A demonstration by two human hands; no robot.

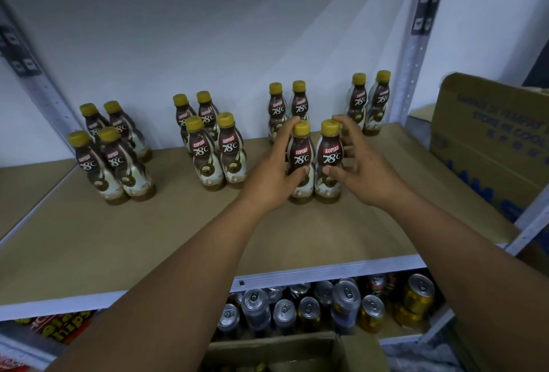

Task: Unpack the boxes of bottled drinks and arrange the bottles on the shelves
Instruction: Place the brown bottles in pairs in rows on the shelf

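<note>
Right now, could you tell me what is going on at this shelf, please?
A person is stocking the brown board shelf. The left hand grips one yellow-capped brown drink bottle, the right hand holds the neighbouring bottle; both stand upright on the shelf. Twelve more bottles stand in groups behind and leftward. A printed cardboard box sits at right.

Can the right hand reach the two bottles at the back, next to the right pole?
Probably yes. The right hand is just in front of that back pair, with nothing visible standing between. It is wrapped round a front bottle, so it would have to let go first.
</note>
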